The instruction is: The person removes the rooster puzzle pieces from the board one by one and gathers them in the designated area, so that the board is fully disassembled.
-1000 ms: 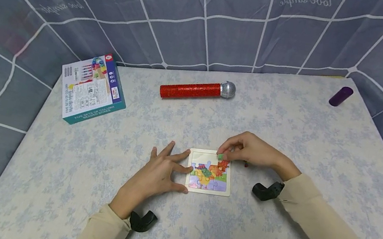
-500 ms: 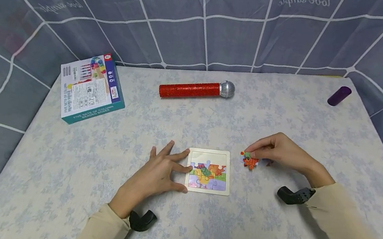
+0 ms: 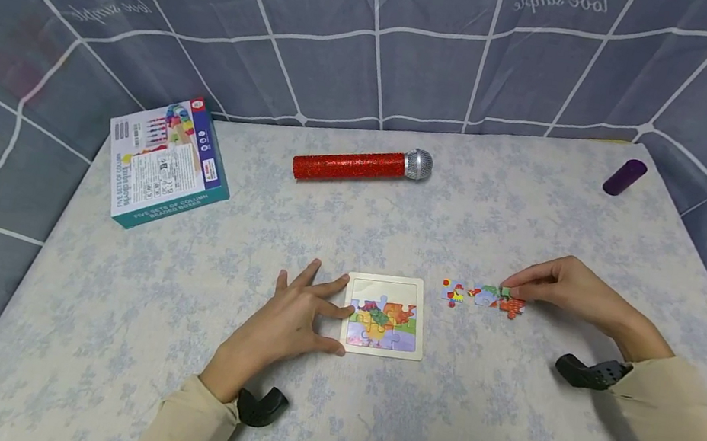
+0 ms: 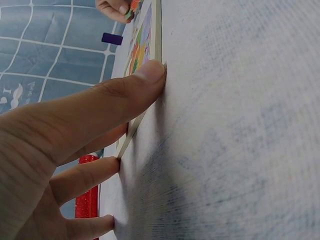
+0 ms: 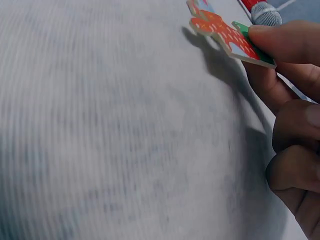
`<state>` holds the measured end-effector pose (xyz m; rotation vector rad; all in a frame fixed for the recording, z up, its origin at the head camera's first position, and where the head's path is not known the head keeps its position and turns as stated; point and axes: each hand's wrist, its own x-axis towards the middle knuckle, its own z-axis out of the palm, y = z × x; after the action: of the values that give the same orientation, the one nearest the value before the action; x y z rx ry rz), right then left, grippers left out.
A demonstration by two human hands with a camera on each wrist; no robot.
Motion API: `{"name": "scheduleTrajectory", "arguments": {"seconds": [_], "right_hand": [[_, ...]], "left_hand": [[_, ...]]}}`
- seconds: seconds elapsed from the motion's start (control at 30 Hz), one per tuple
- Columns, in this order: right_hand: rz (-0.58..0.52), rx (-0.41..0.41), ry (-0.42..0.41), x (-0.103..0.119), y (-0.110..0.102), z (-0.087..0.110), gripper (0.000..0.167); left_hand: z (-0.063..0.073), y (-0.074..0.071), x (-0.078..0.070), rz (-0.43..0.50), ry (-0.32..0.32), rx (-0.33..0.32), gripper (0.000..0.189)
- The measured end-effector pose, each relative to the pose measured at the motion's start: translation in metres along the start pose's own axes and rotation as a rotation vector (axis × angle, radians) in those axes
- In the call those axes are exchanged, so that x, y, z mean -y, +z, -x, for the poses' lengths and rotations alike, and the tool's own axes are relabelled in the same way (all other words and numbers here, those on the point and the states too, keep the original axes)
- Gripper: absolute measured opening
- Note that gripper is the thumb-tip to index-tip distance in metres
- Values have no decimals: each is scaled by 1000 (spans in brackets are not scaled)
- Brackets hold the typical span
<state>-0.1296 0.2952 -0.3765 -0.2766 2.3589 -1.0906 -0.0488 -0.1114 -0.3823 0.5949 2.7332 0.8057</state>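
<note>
A small square jigsaw puzzle tray [image 3: 387, 288] lies on the table, its lower part filled with joined colourful pieces and its upper strip bare. My left hand [image 3: 285, 321] has its fingers spread, thumb and fingertips against the tray's left edge. To the right of the tray my right hand [image 3: 574, 292] pinches an orange and green puzzle piece [image 5: 234, 41] between thumb and fingers, tilted close over the table in the right wrist view. Other loose pieces lie in a row between tray and hand, among them a puzzle piece with a red and yellow figure [image 3: 453, 292].
A red glitter microphone [image 3: 355, 167] lies behind the tray. At the back left is a teal and white toy box [image 3: 170, 168], and a purple cylinder [image 3: 625, 177] is at the far right. A grey checked curtain [image 3: 328, 31] hangs behind the table.
My right hand has moved right, away from the tray's top right corner, with the puzzle piece. Loose pieces beside the tray have come into view. The left hand has stayed at the tray's edge.
</note>
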Motion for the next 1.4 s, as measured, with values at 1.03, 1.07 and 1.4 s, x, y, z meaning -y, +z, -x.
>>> {"name": "scheduleTrajectory", "arguments": {"seconds": [1.03,1.07,1.4], "right_hand": [[264,-218,-6,13,9,0,15],[263,-218,-5,13,9,0,15],[259,-263,-29,16,10,3,14]], "left_hand": [[2,0,2,27,26,-4,54],[2,0,2,26,26,-5,54],[3,0,2,12,43,-10,54]]}}
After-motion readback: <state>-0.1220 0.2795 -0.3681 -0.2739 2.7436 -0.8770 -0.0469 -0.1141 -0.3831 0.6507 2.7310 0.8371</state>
